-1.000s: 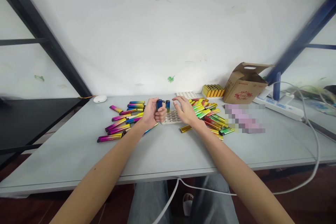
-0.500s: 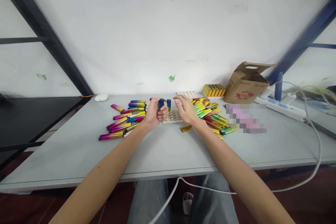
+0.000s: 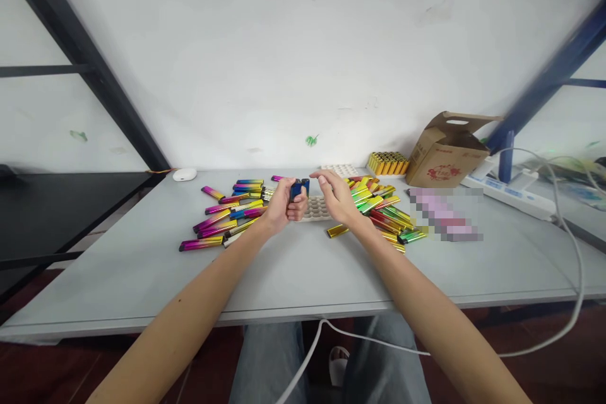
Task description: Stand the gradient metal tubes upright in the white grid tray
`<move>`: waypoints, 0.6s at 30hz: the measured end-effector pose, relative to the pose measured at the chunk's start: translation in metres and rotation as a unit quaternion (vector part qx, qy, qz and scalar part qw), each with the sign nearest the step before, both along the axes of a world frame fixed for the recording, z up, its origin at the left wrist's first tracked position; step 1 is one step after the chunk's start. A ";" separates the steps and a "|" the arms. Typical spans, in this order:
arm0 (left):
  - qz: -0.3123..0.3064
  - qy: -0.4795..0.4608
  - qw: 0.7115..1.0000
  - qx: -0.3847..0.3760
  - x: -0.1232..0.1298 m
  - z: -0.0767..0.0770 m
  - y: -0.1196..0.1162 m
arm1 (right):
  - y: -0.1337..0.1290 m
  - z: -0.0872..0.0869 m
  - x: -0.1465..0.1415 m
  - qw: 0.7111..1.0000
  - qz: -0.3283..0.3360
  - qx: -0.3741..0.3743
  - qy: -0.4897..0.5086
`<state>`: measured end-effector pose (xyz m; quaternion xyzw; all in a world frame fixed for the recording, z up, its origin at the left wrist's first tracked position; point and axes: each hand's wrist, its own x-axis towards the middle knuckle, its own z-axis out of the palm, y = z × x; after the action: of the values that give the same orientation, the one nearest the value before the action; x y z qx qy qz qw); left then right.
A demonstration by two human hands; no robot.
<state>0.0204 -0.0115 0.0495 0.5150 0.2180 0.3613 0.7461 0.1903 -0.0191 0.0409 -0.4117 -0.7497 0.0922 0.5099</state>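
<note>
In the head view my left hand [image 3: 283, 205] is wrapped round a blue lighter [image 3: 295, 189], held upright over the left part of a white tray [image 3: 318, 209] with round holes. A second dark blue lighter [image 3: 305, 184] stands right beside it, at the tray's left side. My right hand [image 3: 337, 197] is at the tray's right side with nothing in it, fingers stretched out toward the lighters. Loose purple, gold and blue lighters [image 3: 213, 227] lie to the left of my left hand. Gold, green and red lighters [image 3: 388, 214] are heaped beside my right hand.
Behind the heap are a tray of upright gold lighters [image 3: 388, 165] and another white holed tray [image 3: 339, 170]. An open cardboard box [image 3: 445, 158], a power strip [image 3: 511, 196] and a blurred pink item [image 3: 445, 214] are on the right. A white case [image 3: 184, 174] sits back left.
My left hand has shifted slightly right with its blue lighter, which is now right up beside the second one. The right hand stays nearly in place, its fingers still outstretched.
</note>
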 end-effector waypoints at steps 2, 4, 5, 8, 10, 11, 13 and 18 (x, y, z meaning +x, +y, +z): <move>-0.003 0.011 1.000 0.002 0.001 0.000 -0.001 | -0.002 0.001 -0.001 1.000 0.018 -0.004 -0.001; -0.006 0.022 1.000 0.003 0.003 -0.001 -0.002 | -0.004 0.001 -0.002 0.999 0.044 -0.007 0.001; -0.008 0.029 1.000 0.002 0.004 -0.001 -0.002 | -0.004 0.001 -0.003 0.998 0.058 -0.009 0.005; -0.011 0.055 0.998 -0.007 0.006 -0.001 -0.005 | -0.006 0.001 -0.004 0.994 0.106 -0.012 0.030; -0.005 0.072 0.997 -0.018 0.007 -0.001 -0.008 | -0.006 0.001 -0.006 0.990 0.131 -0.012 0.047; 0.002 0.078 0.997 -0.024 0.008 -0.001 -0.009 | -0.005 0.000 -0.007 0.989 0.139 -0.011 0.054; 0.010 0.082 0.996 -0.031 0.009 -0.001 -0.011 | -0.005 -0.001 -0.009 0.987 0.142 -0.012 0.076; -0.003 0.075 0.997 0.012 0.008 -0.001 -0.009 | -0.001 0.001 -0.012 0.965 0.150 -0.112 0.184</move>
<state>0.0279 -0.0200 0.0487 0.5501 0.2672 0.3224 0.7225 0.1785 -0.0198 0.0419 -0.3254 -0.6810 0.3250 0.5698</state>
